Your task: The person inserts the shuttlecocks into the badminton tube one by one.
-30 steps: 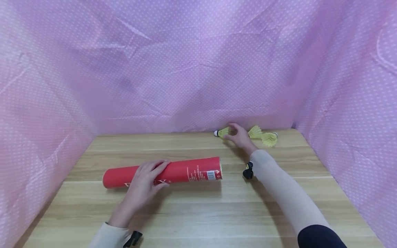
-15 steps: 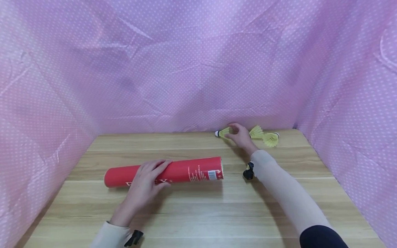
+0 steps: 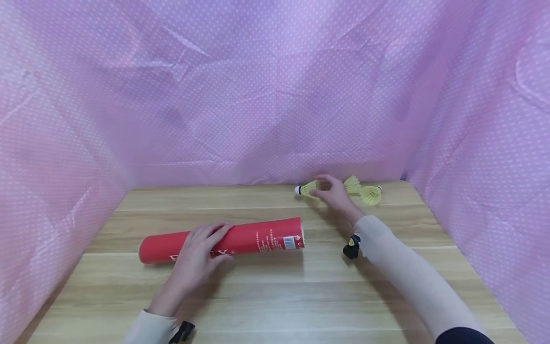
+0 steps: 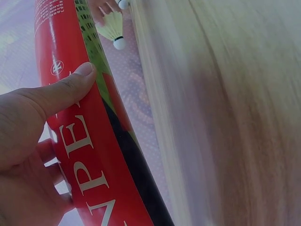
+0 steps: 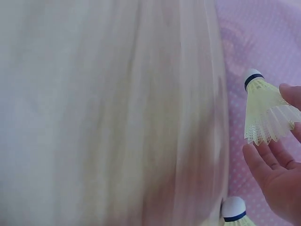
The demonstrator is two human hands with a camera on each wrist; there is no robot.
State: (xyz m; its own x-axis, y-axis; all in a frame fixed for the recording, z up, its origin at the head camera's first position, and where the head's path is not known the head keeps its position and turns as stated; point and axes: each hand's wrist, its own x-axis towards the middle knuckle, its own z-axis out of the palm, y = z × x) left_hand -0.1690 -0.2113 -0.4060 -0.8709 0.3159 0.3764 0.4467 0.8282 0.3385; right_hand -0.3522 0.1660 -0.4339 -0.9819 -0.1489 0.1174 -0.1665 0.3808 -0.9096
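Note:
My left hand (image 3: 197, 260) grips a red shuttlecock tube (image 3: 262, 236) that lies on its side, white lettering showing. In the left wrist view the thumb (image 4: 70, 89) lies across its front, the other fingers behind; a green and dark band runs down the tube's side. My right hand (image 3: 337, 193), at the table's far edge, holds a yellow shuttlecock (image 5: 265, 110) by its skirt, thumb on one side and fingers below. Its white cork (image 3: 297, 190) points left. Beyond that hand lie two more yellow shuttlecocks, one partly hidden (image 3: 352, 185) and one with its skirt facing me (image 3: 370, 195).
The wooden table (image 3: 258, 296) carries everything. Pink dotted cloth (image 3: 275, 95) hangs close behind its far edge and along both sides. A black wrist device (image 3: 352, 247) is strapped at the right sleeve, another (image 3: 182, 332) at the left.
My right hand and the shuttlecock have come slightly nearer to me, and the right forearm has shifted right. The left hand stays put on the tube. The head view has shifted slightly.

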